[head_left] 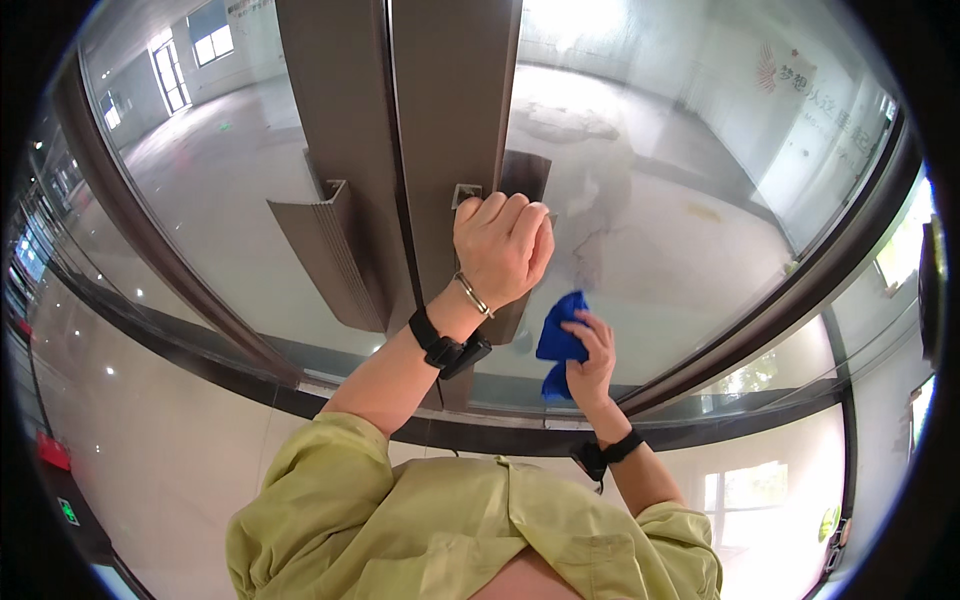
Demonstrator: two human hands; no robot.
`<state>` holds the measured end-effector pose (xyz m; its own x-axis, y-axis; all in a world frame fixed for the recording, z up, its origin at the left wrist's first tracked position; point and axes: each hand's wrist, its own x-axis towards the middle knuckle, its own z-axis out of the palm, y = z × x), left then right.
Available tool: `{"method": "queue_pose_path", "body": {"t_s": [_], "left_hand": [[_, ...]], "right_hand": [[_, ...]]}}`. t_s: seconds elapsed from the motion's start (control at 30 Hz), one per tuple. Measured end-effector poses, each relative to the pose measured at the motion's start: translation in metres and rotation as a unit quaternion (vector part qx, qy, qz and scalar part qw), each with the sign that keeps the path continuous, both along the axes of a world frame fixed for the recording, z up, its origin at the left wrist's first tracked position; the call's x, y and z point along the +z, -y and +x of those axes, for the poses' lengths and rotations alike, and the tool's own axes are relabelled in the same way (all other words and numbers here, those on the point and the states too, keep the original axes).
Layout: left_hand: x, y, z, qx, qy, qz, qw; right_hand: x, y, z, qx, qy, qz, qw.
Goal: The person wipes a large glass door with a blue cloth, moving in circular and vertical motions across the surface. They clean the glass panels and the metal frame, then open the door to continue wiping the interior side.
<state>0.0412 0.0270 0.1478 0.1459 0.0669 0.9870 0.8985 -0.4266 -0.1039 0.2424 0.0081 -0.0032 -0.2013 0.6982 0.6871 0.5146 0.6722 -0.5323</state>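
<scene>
My left hand (503, 240) is closed over the upper part of a brown door handle (512, 318) on the right-hand door, its knuckles facing up. A bangle and a black strap circle that wrist. Lower and to the right, my right hand (592, 362) holds a crumpled blue cloth (562, 335) in front of the glass pane (650, 290). Whether the cloth touches the glass I cannot tell. The fingers of the right hand are bent around the cloth's right side, and part of it hangs below them.
A matching brown handle (335, 260) stands out from the left-hand door (340, 90). Between the two doors runs a narrow dark gap. Through the glass shows a room with a grey floor (230, 150) and windows. Pale shiny tiles (190, 400) lie on my side.
</scene>
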Motion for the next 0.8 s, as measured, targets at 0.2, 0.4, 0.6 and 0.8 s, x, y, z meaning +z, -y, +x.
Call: {"method": "queue_pose_path", "body": {"t_s": [0.2, 0.4, 0.6, 0.8], "left_hand": [[0.012, 0.027, -0.017, -0.122, 0.090, 0.002, 0.988], [-0.022, 0.067, -0.053, -0.104, 0.139, -0.025, 0.984], [-0.093, 0.102, -0.067, -0.013, 0.128, -0.186, 0.974], [-0.113, 0.111, -0.069, -0.023, 0.131, -0.232, 0.963]], "right_hand": [[0.115, -0.003, -0.077, 0.004, -0.174, 0.245, 0.954], [0.109, -0.022, -0.099, -0.006, 0.033, 0.350, 0.936], [0.053, -0.037, -0.055, -0.025, 0.141, 0.363, 0.921], [0.142, -0.039, -0.059, -0.016, -0.017, 0.323, 0.946]]}}
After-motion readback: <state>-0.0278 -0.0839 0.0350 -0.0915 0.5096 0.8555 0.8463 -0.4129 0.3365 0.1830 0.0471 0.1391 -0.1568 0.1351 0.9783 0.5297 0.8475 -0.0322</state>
